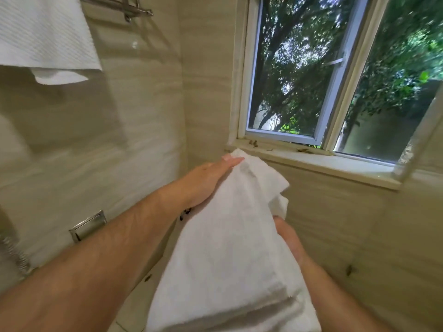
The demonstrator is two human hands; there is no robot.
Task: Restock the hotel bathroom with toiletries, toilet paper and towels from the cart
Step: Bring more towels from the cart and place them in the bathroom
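I hold a white folded towel (227, 248) in front of me, between both hands, in the bathroom corner below the window. My left hand (206, 180) lies along the towel's left side, its thumb pinching the top corner; the fingers are hidden behind the cloth. My right hand (287, 236) supports the towel from the right and underneath, mostly covered by it. Another white towel (45, 37) hangs from a chrome towel rack (119, 6) on the wall at the upper left.
A window (311, 75) with a white frame and a pale sill (311, 161) fills the upper right, trees outside. Beige tiled walls meet in a corner. A chrome recessed fitting (87, 226) sits low on the left wall, with a metal hose (12, 255) at the left edge.
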